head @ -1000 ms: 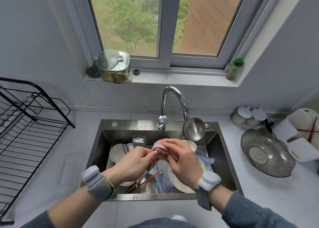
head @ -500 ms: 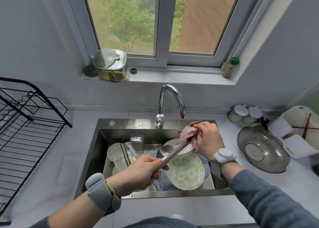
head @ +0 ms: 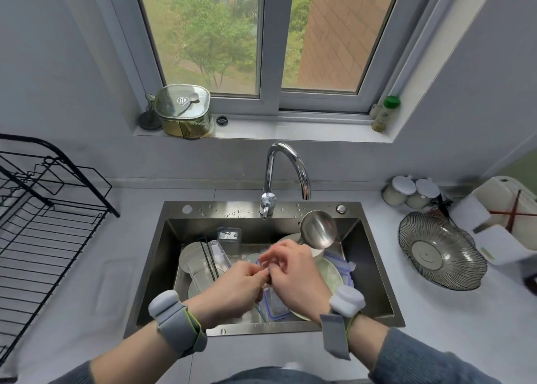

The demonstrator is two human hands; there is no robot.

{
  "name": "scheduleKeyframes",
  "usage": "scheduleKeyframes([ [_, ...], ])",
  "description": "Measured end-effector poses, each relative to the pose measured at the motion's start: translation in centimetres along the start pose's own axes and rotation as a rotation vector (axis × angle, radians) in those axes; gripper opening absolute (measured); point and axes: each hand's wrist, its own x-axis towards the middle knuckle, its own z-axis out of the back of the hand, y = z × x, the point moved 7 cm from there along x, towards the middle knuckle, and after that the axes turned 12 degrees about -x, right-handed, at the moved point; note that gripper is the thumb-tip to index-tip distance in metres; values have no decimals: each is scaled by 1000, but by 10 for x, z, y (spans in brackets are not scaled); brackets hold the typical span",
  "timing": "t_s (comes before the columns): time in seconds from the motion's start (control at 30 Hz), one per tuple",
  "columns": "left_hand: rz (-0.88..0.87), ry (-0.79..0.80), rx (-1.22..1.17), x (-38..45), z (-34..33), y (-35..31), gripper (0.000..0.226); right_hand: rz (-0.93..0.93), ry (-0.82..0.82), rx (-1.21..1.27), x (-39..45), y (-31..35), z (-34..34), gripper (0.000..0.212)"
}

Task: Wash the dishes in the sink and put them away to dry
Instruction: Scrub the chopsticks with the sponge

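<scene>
A steel ladle (head: 318,229) slants over the sink (head: 174,270), its bowl up near the back right corner under the faucet (head: 286,163). My left hand (head: 232,289) grips the lower end of its handle. My right hand (head: 293,276) is curled round the handle just above the left one, and both hands touch. The pink cloth is hidden under my right hand. Below them lie a green-patterned plate (head: 331,276), a blue-rimmed clear container (head: 273,305), a white bowl (head: 315,251), pale plates (head: 189,260) and dark chopsticks (head: 210,260).
A black wire drying rack (head: 43,224) stands on the counter at the left. At the right are a ribbed glass bowl (head: 441,253), two lidded jars (head: 409,193) and a white holder (head: 505,209). A lidded glass box (head: 183,110) sits on the windowsill.
My right hand has slid from the ladle's bowl back down the handle to meet my left hand. The ladle's bowl is now bare and raised; the cloth has gone out of sight.
</scene>
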Motion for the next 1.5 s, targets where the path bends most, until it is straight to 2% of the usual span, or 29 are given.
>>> scheduleKeyframes([
  [0.07,-14,-3,24,0,3,0,36,85,44,9,-3,10,0,32],
  [0.17,-6,0,99,-3,7,4,38,116,56,82,3,-9,6,36],
  [0.27,26,18,67,-6,7,9,34,141,10,-76,11,-41,13,31],
  [0.37,46,67,21,-10,6,12,34,83,1,-219,21,-81,27,33],
  [0.53,93,122,-46,-17,5,12,34,123,-174,-387,29,-106,60,42],
  [0.67,100,127,-45,-21,5,13,33,4,-310,-419,43,-130,86,33],
  [0.77,90,134,-40,-27,5,11,33,-37,-304,-405,39,-137,85,29],
  [0.9,89,118,-67,-28,5,11,32,8,-324,-370,30,-123,74,25],
  [1.03,61,90,-88,-25,5,8,33,11,-222,-371,34,-112,53,20],
  [1.2,-13,33,15,-19,4,-6,35,-177,-158,-308,45,-110,49,29],
  [1.33,4,42,27,-16,4,-7,35,-338,57,-106,39,-96,32,37],
  [1.4,1,27,30,-15,6,-5,35,-323,70,-38,32,-85,32,38],
  [1.5,-12,3,59,-11,8,-2,34,-266,49,131,18,-55,36,27],
])
